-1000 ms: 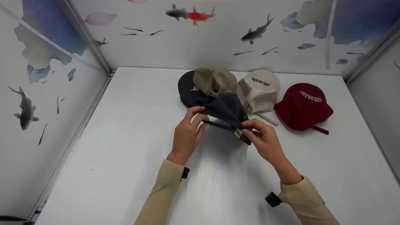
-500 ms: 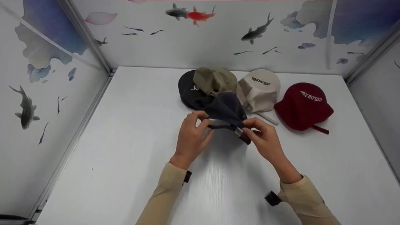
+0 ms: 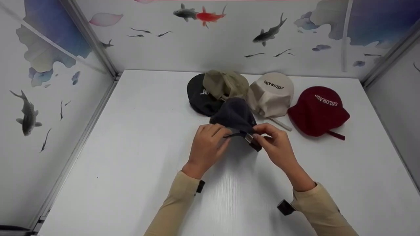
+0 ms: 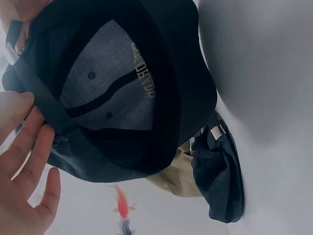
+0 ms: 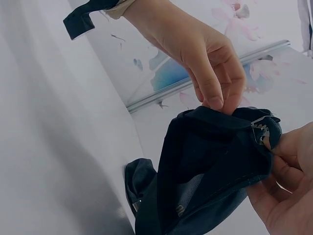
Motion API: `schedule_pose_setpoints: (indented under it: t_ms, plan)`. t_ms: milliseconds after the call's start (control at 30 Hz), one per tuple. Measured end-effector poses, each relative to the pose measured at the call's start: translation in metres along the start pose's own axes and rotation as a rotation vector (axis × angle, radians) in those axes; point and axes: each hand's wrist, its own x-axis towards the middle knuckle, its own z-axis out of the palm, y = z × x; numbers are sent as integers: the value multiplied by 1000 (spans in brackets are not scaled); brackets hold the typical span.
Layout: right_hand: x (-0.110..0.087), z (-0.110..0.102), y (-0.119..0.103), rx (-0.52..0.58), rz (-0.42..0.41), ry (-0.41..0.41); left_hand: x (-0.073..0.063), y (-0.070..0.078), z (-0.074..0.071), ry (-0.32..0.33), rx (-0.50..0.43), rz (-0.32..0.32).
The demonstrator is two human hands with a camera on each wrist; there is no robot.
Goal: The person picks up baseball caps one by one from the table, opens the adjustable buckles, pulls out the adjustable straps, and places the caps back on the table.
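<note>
A navy baseball cap is held up over the white table, its back opening toward me. My left hand pinches the band at the left of that opening, thumb and fingertips on the fabric. At the other side, my right hand pinches the strap end beside a metal buckle. In the left wrist view, the mesh-lined inside of the navy cap shows, with backward lettering. The right wrist view has the right hand at the buckle and the left hand on the rim.
Behind lie a black cap with an olive cap on it. A cream cap and a dark red cap lie to the right, both lettered COLORADO. Patterned panels wall the white table.
My left hand has moved right and slightly down along the band, closer to the right hand. The back opening has narrowed. The right hand stays nearly still at the buckle.
</note>
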Motion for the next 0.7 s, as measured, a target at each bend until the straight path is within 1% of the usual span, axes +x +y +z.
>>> schedule_pose_setpoints:
  t_ms: [233, 433, 700]
  plan:
    - [0, 0, 1, 13, -6, -8, 2, 5, 1, -25, -26, 9]
    - [0, 1, 1, 21, -20, -10, 2, 7, 4, -50, -36, 1]
    - [0, 2, 2, 24, -34, -14, 1, 9, 5, -61, -84, -7]
